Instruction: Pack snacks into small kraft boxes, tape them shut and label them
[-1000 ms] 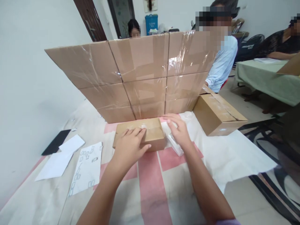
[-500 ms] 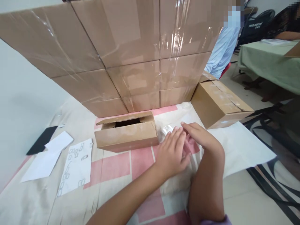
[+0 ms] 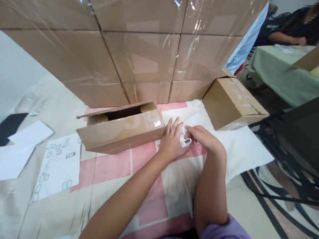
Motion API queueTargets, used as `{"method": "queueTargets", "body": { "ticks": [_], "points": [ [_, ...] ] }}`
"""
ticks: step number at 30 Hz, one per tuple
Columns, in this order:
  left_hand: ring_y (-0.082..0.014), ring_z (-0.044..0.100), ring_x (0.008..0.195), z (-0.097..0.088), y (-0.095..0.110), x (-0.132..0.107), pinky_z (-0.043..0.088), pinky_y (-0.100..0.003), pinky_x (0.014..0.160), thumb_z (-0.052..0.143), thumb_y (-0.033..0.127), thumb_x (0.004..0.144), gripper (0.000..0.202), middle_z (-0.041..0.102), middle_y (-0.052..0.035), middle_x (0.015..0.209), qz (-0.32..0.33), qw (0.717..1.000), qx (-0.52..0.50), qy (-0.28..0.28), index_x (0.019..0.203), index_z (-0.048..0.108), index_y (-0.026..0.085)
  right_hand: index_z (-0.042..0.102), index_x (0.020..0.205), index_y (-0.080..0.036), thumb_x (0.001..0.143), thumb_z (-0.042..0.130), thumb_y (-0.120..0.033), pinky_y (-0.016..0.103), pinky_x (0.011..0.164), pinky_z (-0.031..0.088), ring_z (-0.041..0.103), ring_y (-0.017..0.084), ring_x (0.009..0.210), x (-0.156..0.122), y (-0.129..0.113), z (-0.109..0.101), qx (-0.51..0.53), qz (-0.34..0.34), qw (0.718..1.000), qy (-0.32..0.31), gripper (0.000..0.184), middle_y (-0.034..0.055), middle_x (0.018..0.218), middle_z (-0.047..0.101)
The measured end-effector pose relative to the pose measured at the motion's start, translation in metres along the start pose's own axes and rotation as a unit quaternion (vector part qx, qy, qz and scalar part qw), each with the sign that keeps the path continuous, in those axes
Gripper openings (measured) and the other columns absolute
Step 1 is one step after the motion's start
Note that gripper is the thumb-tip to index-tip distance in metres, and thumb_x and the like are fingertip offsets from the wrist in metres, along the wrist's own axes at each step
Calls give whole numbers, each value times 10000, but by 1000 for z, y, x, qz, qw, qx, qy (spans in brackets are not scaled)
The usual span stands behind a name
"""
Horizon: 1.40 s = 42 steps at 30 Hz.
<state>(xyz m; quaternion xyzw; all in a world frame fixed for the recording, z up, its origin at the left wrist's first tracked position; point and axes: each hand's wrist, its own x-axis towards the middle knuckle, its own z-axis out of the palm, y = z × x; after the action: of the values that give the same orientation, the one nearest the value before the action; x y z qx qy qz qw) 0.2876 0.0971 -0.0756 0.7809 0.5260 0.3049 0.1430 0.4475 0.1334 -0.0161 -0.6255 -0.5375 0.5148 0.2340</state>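
Observation:
A small white plastic device (image 3: 185,142) with a dark window lies between my two hands, low over the cloth. My left hand (image 3: 171,141) is beside its left side, back upward, fingers stretched and apart, thumb passing near its lower end. From the right my right hand (image 3: 199,134) reaches in, its thumb and index finger closed on the device's upper part; the other fingers are mostly hidden. Just left of my left hand stands a long cardboard box (image 3: 124,127) with its top flaps partly raised and a dark opening.
Taped cardboard boxes (image 3: 142,56) form a wall behind. Another cardboard box (image 3: 234,103) stands at the right. A drawn-on sheet (image 3: 59,166), white papers (image 3: 22,146) and a dark flat item (image 3: 12,126) lie left on the pink-and-white cloth (image 3: 107,169). A person (image 3: 291,35) sits at a green-covered table (image 3: 276,69).
The camera view has shifted. My left fingers, close together before, are now spread. The white device shows more clearly between my hands, and my right fingers have closed in on it.

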Motion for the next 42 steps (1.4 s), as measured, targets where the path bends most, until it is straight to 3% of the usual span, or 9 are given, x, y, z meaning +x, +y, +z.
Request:
{"method": "queueTargets", "body": {
  "ticks": [3, 6, 12, 15, 23, 29, 37, 42],
  "points": [
    [-347, 113, 1591, 1, -1, 0, 296, -525, 1256, 716, 483, 782, 870, 201, -123, 1708, 0, 1000, 5, 1, 1506, 369, 149, 729, 615, -160, 860, 600, -502, 298, 604, 363, 503, 146, 595, -7, 2, 7, 6, -11, 1000, 14, 440, 39, 623, 661],
    [-350, 176, 1571, 0, 0, 0, 314, -504, 1245, 716, 453, 773, 921, 181, -123, 1715, -5, 1000, 0, 6, 1540, 324, 126, 730, 628, -157, 823, 589, -481, 297, 630, 366, 502, 145, 630, -13, 3, 12, 26, -17, 999, 18, 403, 42, 671, 677],
    [-366, 281, 1522, 0, -2, 0, 317, -512, 1224, 709, 487, 795, 996, 149, -126, 1721, -6, 1000, -28, -1, 1606, 222, 177, 638, 560, -187, 710, 663, -415, 286, 573, 305, 392, 122, 561, -23, -9, 18, 56, -18, 997, 42, 274, -26, 530, 510],
    [-367, 298, 1512, 0, -4, 0, 344, -510, 1199, 700, 516, 810, 1002, 135, -121, 1725, -6, 999, -37, -1, 1618, 195, 203, 640, 568, -180, 679, 723, -422, 281, 571, 293, 374, 111, 551, -36, -13, 21, 52, -14, 996, 76, 278, -31, 536, 513],
    [-372, 367, 1474, 1, -2, -1, 412, -486, 1147, 661, 588, 840, 966, 157, -106, 1723, -15, 999, -44, 11, 1613, 222, 210, 579, 572, -191, 701, 721, -412, 260, 540, 304, 422, 110, 567, -74, 13, 41, 114, -11, 980, 163, 293, -22, 584, 526],
    [-348, 344, 1501, 1, -3, -3, 408, -461, 1160, 675, 580, 831, 981, 174, -132, 1716, -8, 998, -53, 17, 1612, 224, 193, 559, 632, -203, 746, 758, -491, 248, 467, 281, 476, 113, 511, -72, 27, 61, 183, -15, 965, 187, 368, -12, 560, 554],
    [-357, 323, 1514, 4, -5, -3, 395, -459, 1168, 708, 561, 798, 1025, 177, -137, 1714, -11, 998, -63, 17, 1618, 201, 212, 544, 623, -203, 736, 814, -488, 238, 453, 306, 508, 111, 524, -70, 34, 62, 228, -36, 953, 199, 409, -15, 573, 557],
    [-364, 345, 1499, 4, -5, -3, 365, -467, 1188, 667, 597, 836, 977, 207, -140, 1704, -13, 998, -65, 21, 1616, 222, 213, 517, 602, -201, 738, 816, -513, 234, 441, 263, 469, 92, 494, -69, 37, 69, 242, -53, 946, 211, 452, -20, 550, 540]
  ]
}}
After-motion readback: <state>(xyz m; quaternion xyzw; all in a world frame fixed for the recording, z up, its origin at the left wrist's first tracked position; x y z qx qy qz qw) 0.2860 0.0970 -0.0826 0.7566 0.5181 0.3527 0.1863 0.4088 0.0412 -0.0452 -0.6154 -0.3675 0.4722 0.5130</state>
